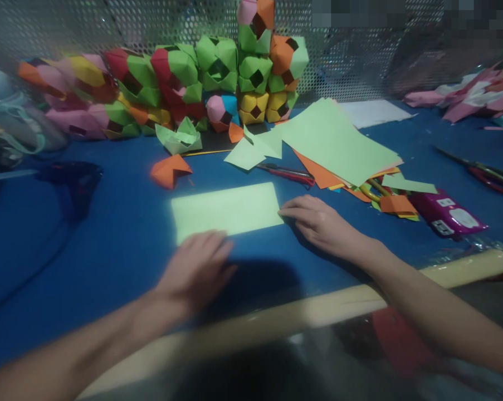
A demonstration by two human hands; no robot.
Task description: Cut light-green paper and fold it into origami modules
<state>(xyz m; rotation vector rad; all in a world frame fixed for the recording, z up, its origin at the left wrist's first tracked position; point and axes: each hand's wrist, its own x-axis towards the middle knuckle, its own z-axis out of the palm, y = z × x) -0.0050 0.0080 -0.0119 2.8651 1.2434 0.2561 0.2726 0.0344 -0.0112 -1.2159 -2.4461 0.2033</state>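
A light green paper rectangle (228, 209), longer than it is wide, lies flat on the blue table (121, 267). My left hand (203, 267) rests over its near left edge, blurred, with the fingers apart and nothing held in them. At the sheet's right end, my right hand (312, 223) has its fingers together in a pinch on the edge of the paper. Beyond the rectangle sit a folded orange piece (170, 171) and a folded green piece (179, 137).
Colourful folded paper balls (218, 64) are stacked along a mesh wall. Green sheets (338, 139), red-handled scissors (291, 175) and a purple packet (449, 214) lie to the right. A dark blue glue gun (73, 184) with a cord is at left; more scissors (485, 170) are far right.
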